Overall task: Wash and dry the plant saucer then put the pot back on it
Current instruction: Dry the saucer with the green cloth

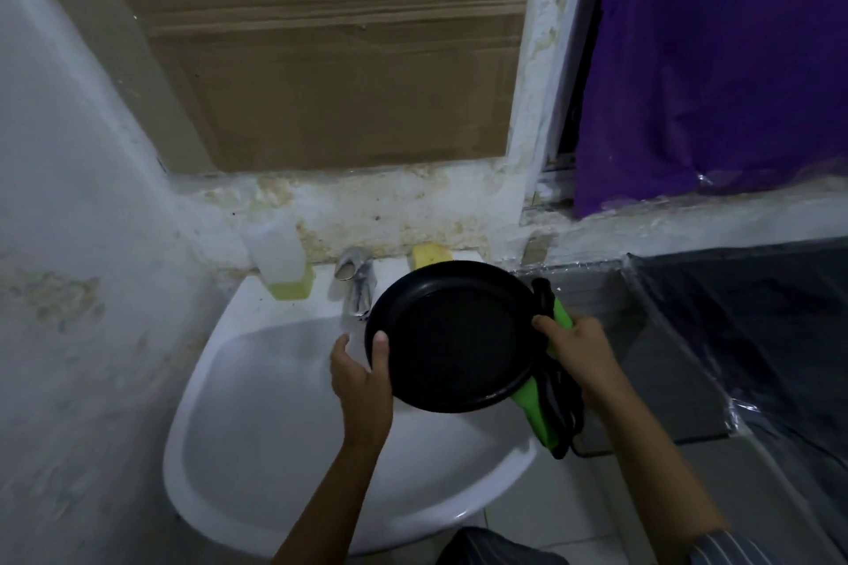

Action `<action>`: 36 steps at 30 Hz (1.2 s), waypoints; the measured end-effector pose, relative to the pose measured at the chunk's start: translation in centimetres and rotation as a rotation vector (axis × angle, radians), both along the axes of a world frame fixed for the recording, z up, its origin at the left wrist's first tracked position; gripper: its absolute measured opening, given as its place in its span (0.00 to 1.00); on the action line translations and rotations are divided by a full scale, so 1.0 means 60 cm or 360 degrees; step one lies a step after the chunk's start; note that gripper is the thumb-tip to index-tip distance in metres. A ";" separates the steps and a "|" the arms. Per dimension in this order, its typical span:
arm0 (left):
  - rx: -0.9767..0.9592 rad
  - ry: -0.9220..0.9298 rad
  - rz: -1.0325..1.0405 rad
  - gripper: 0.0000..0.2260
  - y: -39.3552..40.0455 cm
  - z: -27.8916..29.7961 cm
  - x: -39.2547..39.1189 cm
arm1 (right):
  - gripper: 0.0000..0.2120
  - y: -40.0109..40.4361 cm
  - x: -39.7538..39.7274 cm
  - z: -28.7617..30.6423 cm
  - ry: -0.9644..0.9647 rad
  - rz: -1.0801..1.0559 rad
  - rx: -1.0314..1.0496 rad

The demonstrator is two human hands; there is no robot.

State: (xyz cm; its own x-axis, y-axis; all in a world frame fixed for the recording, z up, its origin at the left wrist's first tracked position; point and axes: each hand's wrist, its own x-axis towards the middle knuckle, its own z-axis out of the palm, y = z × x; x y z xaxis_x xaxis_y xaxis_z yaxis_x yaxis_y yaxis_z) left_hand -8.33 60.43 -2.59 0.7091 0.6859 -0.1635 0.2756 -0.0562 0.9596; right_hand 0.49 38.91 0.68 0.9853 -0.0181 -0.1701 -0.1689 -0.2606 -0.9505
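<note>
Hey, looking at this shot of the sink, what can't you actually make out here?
Head view only:
- Black saucer: its underside faces away from the camera.
- Right hand: its fingers go behind the saucer rim and a green and black cloth, so the grip is unclear.
- Faucet: whether water runs is too dim to tell.
- Plant pot: not in frame.
- Left hand: fingers behind the rim hidden.
</note>
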 end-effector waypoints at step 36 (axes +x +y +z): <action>-0.0041 -0.0449 -0.0134 0.12 0.077 0.098 0.049 | 0.26 0.069 -0.074 0.004 -0.0816 0.1370 -0.1276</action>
State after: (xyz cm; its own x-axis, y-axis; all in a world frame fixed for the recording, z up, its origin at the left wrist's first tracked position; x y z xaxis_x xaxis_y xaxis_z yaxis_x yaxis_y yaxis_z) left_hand -5.37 65.06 3.31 0.7832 0.6209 0.0318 -0.0070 -0.0423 0.9991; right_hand -3.94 43.07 0.91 0.6796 0.7336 -0.0073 0.6755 -0.6296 -0.3839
